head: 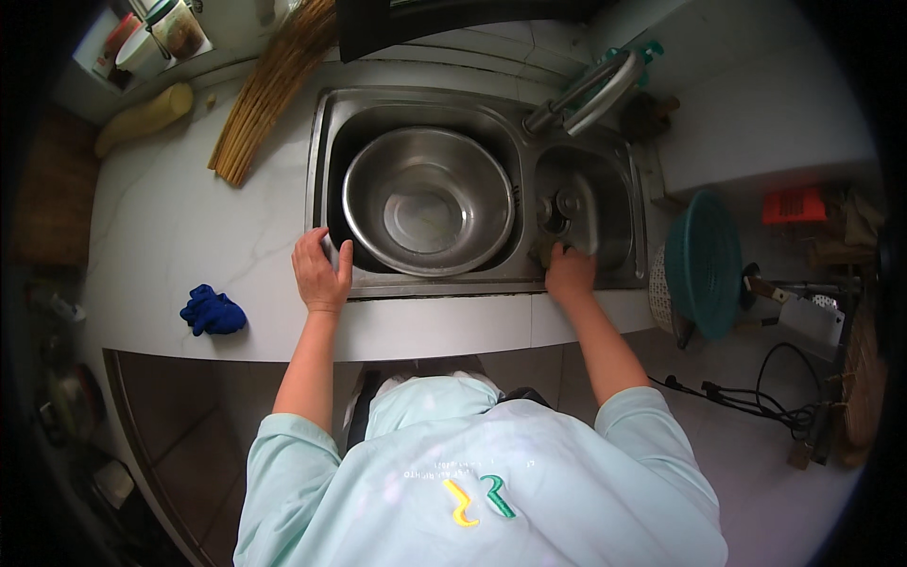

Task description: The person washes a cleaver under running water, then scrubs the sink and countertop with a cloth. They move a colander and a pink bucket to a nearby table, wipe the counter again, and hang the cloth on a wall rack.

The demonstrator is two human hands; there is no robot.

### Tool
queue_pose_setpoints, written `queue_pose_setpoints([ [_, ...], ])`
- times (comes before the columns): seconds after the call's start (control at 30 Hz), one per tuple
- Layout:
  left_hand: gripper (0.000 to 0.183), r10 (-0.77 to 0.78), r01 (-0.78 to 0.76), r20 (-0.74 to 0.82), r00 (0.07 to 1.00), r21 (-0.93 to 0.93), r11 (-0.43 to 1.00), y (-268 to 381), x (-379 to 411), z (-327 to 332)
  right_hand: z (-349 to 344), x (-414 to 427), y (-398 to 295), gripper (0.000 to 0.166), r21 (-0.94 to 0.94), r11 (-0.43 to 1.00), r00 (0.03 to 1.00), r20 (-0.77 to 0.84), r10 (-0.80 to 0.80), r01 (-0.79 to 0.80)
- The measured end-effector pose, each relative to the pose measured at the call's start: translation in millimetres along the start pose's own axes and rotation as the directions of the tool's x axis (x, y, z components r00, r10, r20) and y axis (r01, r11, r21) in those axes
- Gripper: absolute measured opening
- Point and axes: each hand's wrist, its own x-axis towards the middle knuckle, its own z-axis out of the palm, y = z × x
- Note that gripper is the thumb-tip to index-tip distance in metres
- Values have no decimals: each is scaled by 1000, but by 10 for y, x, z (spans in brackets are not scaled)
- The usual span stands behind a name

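My left hand (320, 273) rests on the left front corner of the steel double sink (425, 285), its thumb and fingers apart and nothing in it. A large stainless steel basin (429, 202) stands in the bigger bowl, a little water seeming to lie in its bottom. Over the front of the smaller bowl, my right hand (571, 273) is curled round a dark greenish item (544, 249), perhaps a cloth or scouring pad; its shape is mostly hidden. The drain fitting (556, 212) lies just beyond those fingers. Above the smaller bowl curves the metal faucet (606, 92).
A crumpled blue cloth or glove (212, 310) lies on the white counter (163, 234) at left. Behind it are a bundle of thin stalks (262, 106) and a pale, long vegetable (149, 117). A teal plastic basket (703, 262) and a cleaver (811, 322) are at right.
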Motion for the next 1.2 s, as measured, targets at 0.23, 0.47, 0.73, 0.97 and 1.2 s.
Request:
queue_pose_setpoints([
  [0.23, 42, 124, -122, -27, 992, 48, 991, 21, 15, 21, -337, -56, -349, 37, 292, 955, 982, 189, -12, -44],
  [0.47, 52, 52, -122, 423, 905, 142, 982, 156, 53, 75, -15, 196, -415, 54, 843, 532, 996, -58, -68, 86],
  [0.73, 60, -486, 612, 465, 740, -167, 773, 377, 65, 559, -271, 21, 43, 47, 257, 953, 967, 152, -203, 160],
  [0.97, 40, -635, 850, 607, 478, -502, 159, 959, 679, 288, -403, -63, -344, 39, 363, 912, 942, 193, -275, 192],
  [1.2, 10, -459, 836, 760, 460, -545, -64, 1100, 1052, 305, -644, -19, -1083, 32, 511, 822, 893, 206, -401, 251],
])
